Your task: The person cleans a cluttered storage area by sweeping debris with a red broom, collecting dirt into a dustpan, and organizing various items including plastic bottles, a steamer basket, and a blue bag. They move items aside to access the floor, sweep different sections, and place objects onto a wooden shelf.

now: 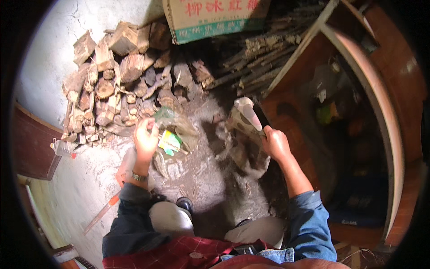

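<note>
My right hand (276,144) is closed around the edge of a beige spotted bag or cloth (240,117), which hangs down crumpled towards the floor. Left of it, a thin, translucent plastic bag (186,129) lies open on the dirty floor. Inside are a yellow-and-green packet (170,141) and some thin scraps. My left hand (146,136), with a watch at the wrist, hovers by that bag's left rim with its fingers curled. Whether those fingers pinch anything is hard to make out.
Split firewood (117,77) is stacked against the white wall. A cardboard box (215,20) with printing stands behind, beside bundled sticks (265,57). An open wooden cabinet (376,101) rises at my right. A clear plastic bottle (62,148) and an orange-handled tool (114,199) are at left.
</note>
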Tool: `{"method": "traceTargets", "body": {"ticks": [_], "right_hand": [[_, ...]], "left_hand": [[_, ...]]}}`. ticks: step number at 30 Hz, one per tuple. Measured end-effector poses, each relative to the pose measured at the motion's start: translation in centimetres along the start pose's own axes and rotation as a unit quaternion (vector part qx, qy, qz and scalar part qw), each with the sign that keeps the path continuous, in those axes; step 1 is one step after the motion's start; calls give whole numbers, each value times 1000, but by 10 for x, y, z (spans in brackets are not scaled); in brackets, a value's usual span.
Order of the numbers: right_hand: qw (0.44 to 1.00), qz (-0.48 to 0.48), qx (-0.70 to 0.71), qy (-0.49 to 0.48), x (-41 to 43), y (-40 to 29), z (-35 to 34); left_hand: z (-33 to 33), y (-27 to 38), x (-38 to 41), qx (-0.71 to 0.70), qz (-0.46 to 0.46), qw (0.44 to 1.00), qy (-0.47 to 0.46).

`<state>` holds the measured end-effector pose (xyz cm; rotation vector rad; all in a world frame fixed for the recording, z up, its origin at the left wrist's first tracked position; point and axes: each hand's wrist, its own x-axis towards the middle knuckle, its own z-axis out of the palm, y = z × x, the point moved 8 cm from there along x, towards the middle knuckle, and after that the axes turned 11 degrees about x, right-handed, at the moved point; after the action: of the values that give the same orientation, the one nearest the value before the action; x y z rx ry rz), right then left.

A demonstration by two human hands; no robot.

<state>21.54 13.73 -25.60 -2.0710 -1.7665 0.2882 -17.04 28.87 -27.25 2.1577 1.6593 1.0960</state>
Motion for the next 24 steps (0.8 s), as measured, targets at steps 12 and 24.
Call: {"method": "traceTargets", "body": {"ticks": [12,24], "right_hand": [[952,-105,121,261,69,-164,-252],[850,-250,55,461,204,-378,-526]], "left_hand": [[-130,42,37,-48,-96,993,-51],[-356,49,55,-9,-238,970,-42]]}}
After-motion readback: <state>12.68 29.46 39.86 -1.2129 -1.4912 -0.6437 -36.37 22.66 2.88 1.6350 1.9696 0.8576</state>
